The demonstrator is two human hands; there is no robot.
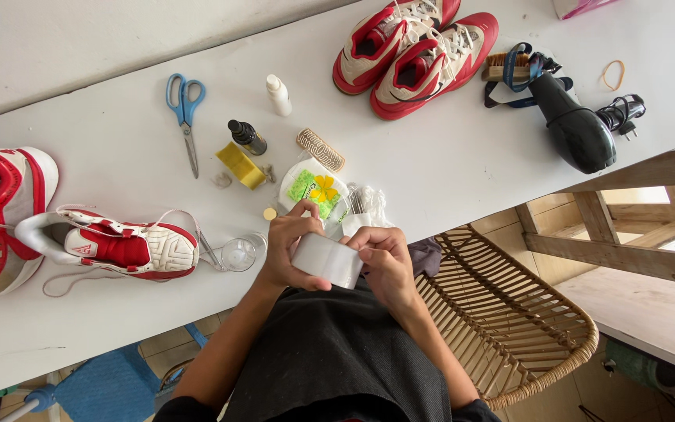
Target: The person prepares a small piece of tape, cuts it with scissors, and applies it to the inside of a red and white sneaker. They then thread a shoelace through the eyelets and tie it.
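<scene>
White surface (462, 164): we keep red-and-white shoes (107, 248) within reach. White roll (327, 259): held above lap, at surface edge. Left hand (289, 248), right hand (384, 262): both closed round roll; we judge steady two-sided grip best.

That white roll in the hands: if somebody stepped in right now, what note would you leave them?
Left hand and right hand both have a grip on the white roll, held at the near edge of the white table.
On the table: one pair of red and white shoes at the far side, another pair at the left, one lying on its side with loose laces. Blue scissors, small bottles, a yellow sponge and a black hair dryer lie between.
Done: roll picked up.
Left: nothing is applied to any shoe yet.
</scene>
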